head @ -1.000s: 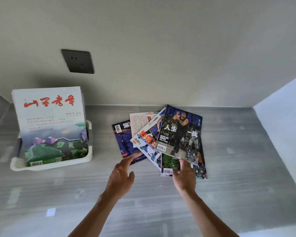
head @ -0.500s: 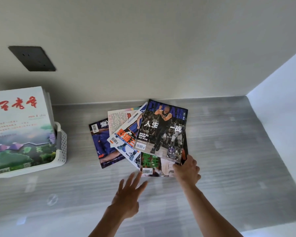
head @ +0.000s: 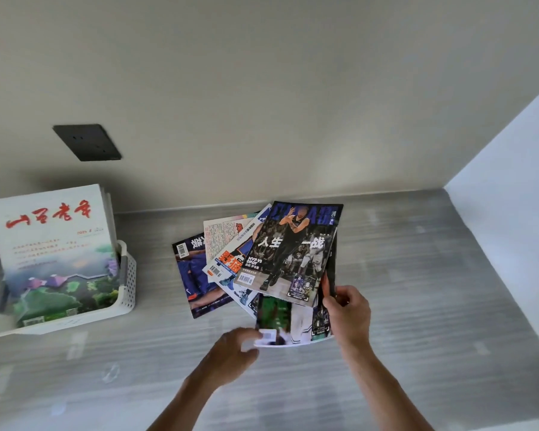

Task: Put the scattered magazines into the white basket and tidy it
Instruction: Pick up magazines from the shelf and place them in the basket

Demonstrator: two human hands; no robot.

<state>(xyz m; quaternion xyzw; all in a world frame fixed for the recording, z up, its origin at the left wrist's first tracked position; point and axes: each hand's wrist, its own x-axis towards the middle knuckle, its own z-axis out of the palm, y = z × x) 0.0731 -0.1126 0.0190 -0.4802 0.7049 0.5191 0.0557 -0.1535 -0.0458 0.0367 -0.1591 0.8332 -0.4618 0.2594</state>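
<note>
Several magazines lie fanned out on the grey counter. The top one is a dark basketball magazine (head: 293,253). Under it lies a green-and-white magazine (head: 285,318); a blue one (head: 196,275) sticks out at the left. My right hand (head: 346,312) pinches the right edges of the top magazines, which lift off the counter. My left hand (head: 234,349) grips the near left corner of the green-and-white magazine. The white basket (head: 128,284) stands at the left with a white magazine with red title (head: 50,244) leaning upright in it.
A black wall socket (head: 87,142) sits on the back wall above the basket. A pale side wall (head: 511,231) closes the counter on the right. The grey counter (head: 417,306) stretches to the right of the pile.
My left hand moved from open on the counter up to the near corner of the bottom magazine. My right hand closed on the right edges and the top magazines tilted up.
</note>
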